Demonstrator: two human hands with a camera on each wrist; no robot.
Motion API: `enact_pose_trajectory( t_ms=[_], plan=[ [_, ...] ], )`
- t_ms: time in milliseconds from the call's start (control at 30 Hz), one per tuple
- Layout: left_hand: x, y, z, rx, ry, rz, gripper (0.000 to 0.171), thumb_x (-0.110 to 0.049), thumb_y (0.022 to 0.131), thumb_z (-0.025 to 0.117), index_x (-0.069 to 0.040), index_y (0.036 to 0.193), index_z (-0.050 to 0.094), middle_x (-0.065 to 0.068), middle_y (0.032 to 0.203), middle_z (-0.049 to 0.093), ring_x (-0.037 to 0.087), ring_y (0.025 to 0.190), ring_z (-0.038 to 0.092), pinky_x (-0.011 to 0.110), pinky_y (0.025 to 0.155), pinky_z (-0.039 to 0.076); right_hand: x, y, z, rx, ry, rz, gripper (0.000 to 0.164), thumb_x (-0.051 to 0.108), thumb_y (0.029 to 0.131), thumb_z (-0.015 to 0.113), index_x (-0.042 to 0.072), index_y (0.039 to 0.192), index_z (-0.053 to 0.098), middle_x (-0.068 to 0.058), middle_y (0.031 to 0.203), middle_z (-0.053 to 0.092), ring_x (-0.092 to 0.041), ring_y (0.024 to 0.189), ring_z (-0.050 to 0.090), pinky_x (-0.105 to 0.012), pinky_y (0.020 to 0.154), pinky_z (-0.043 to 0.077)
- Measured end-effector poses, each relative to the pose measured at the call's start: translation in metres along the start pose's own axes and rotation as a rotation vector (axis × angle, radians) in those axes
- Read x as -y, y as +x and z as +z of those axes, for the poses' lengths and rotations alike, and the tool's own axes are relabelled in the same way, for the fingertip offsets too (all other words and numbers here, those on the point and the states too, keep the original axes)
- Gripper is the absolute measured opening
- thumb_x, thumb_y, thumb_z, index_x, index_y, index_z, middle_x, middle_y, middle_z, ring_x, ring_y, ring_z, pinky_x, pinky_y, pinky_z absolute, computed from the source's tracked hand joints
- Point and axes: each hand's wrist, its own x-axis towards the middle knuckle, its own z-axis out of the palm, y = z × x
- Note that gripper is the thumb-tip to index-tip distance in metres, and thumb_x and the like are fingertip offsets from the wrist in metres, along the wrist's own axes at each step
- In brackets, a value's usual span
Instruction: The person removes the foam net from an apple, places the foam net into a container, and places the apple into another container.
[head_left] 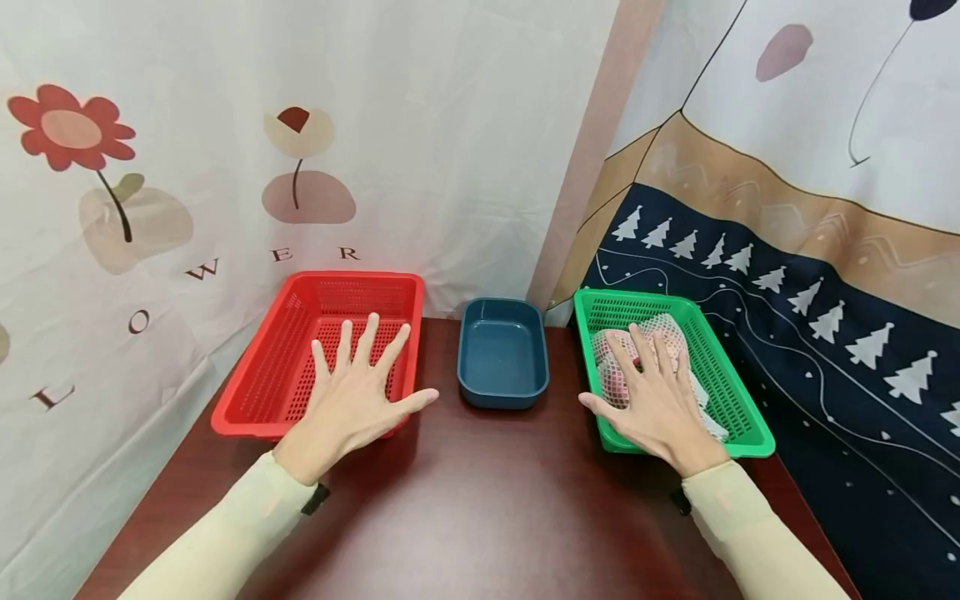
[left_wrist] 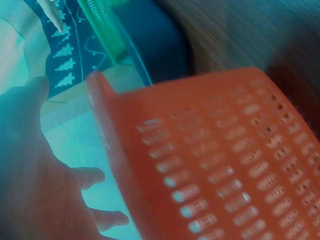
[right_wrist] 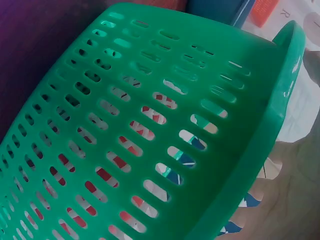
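My left hand (head_left: 351, 398) hovers with spread fingers over the near right part of a red plastic basket (head_left: 258, 367), holding nothing. In the left wrist view the basket's slotted wall (left_wrist: 215, 150) fills much of the picture beside the hand. Over a green plastic basket (head_left: 723, 375) my right hand (head_left: 660, 400) is spread the same way, its palm down and nothing gripped. Beneath its fingers lie pale mesh-like items with pink and red patches (head_left: 663, 332), partly covered by the hand. Through the slots of the green wall (right_wrist: 165, 90) red and white bits show in the right wrist view.
A dark blue rectangular bin (head_left: 502, 392) stands between the two baskets on the dark reddish-brown table (head_left: 480, 508). Behind hangs a white curtain (head_left: 450, 150) with flower prints; a navy cloth (head_left: 825, 400) with tree prints borders the right side.
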Motion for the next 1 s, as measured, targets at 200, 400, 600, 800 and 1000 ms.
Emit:
enact_pose_trajectory(
  t_ms=[200,400,600,800,1000],
  plan=[
    [-0.014,0.001,0.004,-0.017,0.001,0.027,0.113,-0.096,0.097,0.057,-0.040,0.188,0.020,0.016,0.198,0.007,0.060,0.181,0.002,0.090,0.137,-0.008,-0.002,0.001,-0.005,0.003,-0.008,-0.012,0.106,0.083,0.103,0.060,0.027,0.187,0.026,-0.022,0.196,0.016,-0.059,0.179,0.013,-0.083,0.142,-0.003],
    [-0.026,0.004,0.009,-0.030,0.000,0.045,0.112,-0.094,0.097,0.059,-0.040,0.188,0.020,0.014,0.199,0.009,0.057,0.182,0.004,0.088,0.139,-0.005,-0.003,0.002,-0.012,0.011,-0.003,-0.035,0.104,0.080,0.106,0.061,0.024,0.187,0.027,-0.023,0.195,0.018,-0.059,0.179,0.014,-0.082,0.143,0.002],
    [-0.033,0.005,0.010,-0.042,-0.006,0.070,0.111,-0.095,0.097,0.059,-0.041,0.187,0.022,0.013,0.199,0.010,0.056,0.182,0.006,0.086,0.140,-0.003,-0.004,0.003,-0.015,0.032,0.002,-0.037,0.104,0.080,0.106,0.060,0.025,0.188,0.024,-0.022,0.196,0.016,-0.059,0.179,0.012,-0.081,0.144,0.002],
    [-0.037,0.004,0.010,-0.055,-0.019,0.080,0.110,-0.094,0.097,0.061,-0.040,0.186,0.027,0.013,0.198,0.013,0.055,0.182,0.009,0.085,0.141,-0.002,-0.003,0.008,-0.016,0.015,0.002,-0.042,0.104,0.080,0.107,0.061,0.026,0.188,0.024,-0.023,0.195,0.020,-0.061,0.177,0.017,-0.083,0.142,0.004],
    [-0.040,0.003,0.012,-0.056,-0.020,0.083,0.108,-0.092,0.098,0.061,-0.038,0.186,0.030,0.013,0.198,0.016,0.055,0.182,0.011,0.085,0.141,0.000,-0.001,0.010,-0.015,0.012,-0.003,-0.051,0.103,0.079,0.107,0.060,0.026,0.188,0.024,-0.023,0.194,0.021,-0.061,0.177,0.018,-0.084,0.142,0.005]
  ],
)
